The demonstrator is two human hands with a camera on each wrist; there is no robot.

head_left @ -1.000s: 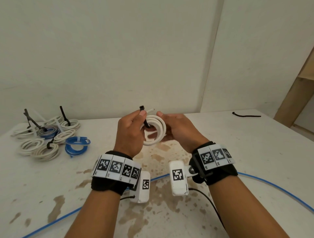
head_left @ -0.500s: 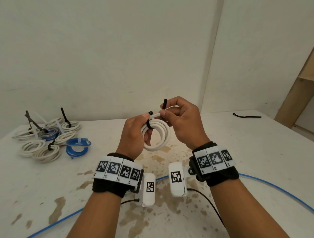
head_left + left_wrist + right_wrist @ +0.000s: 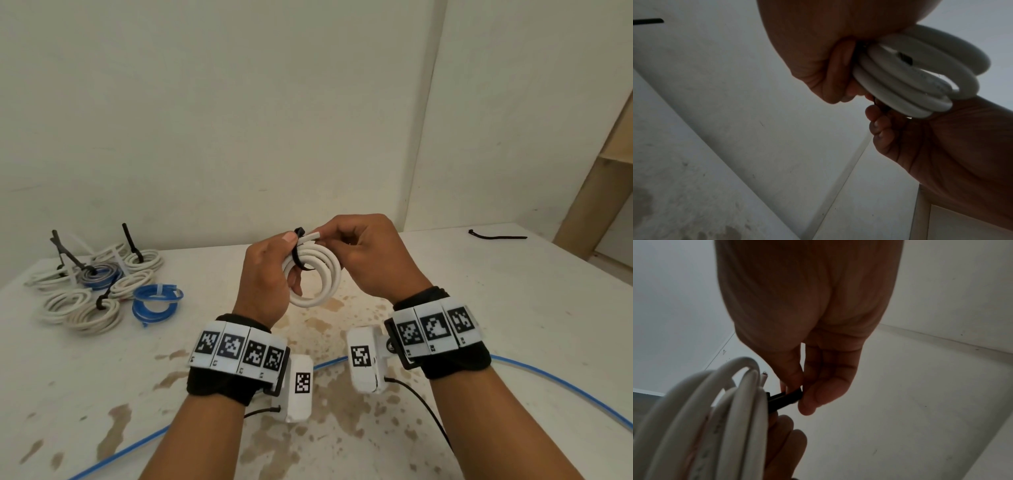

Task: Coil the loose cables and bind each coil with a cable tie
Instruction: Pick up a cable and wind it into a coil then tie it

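Note:
A white cable coil hangs upright above the table, gripped at its left side by my left hand, thumb on top. A black cable tie loops around the coil's strands beside that thumb, its head sticking up at the top. My right hand is against the coil's top right. In the right wrist view its thumb and finger pinch the black cable tie's tail close to the white cable coil. The left wrist view shows the white cable coil wedged under my left hand.
Several bound white and blue coils lie at the table's far left. A loose blue cable runs across the stained table under my wrists. One spare black tie lies at the far right, near a wooden shelf frame.
My right hand rose and pulled the tie's tail up through its head, then came back down to the coil's top, where it pinches the tail. The left hand kept hold of the coil.

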